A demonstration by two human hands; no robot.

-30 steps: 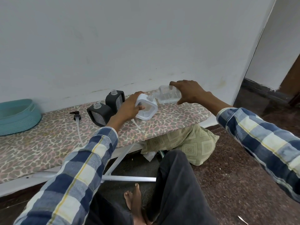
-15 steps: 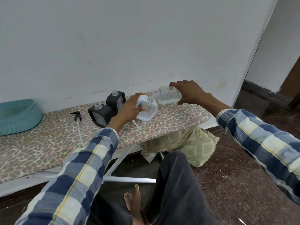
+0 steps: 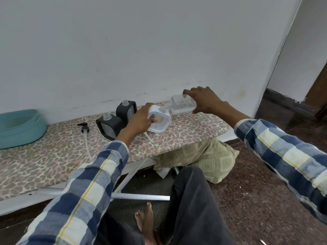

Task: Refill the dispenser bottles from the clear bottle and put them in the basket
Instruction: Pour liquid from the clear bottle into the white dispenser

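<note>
Clear bottle (image 3: 183,104) tipped in right hand (image 3: 205,101) grip, neck at white dispenser (image 3: 159,119); left hand (image 3: 141,119) grips dispenser.

Left hand (image 3: 141,121) grips the white dispenser bottle (image 3: 159,121), which is tilted on the patterned counter (image 3: 185,137). Right hand (image 3: 203,101) holds the clear bottle (image 3: 182,104) on its side, neck meeting the white bottle's opening. Two black dispenser bottles (image 3: 110,125) stand uncapped just left of the left hand, close together. A black pump head (image 3: 83,127) with its white tube lies on the counter further left. A teal basket (image 3: 19,128) sits at the counter's far left, against the wall. A patterned cushion (image 3: 203,161) lies on the floor under the counter's right end. Both sleeves are blue plaid.
</note>
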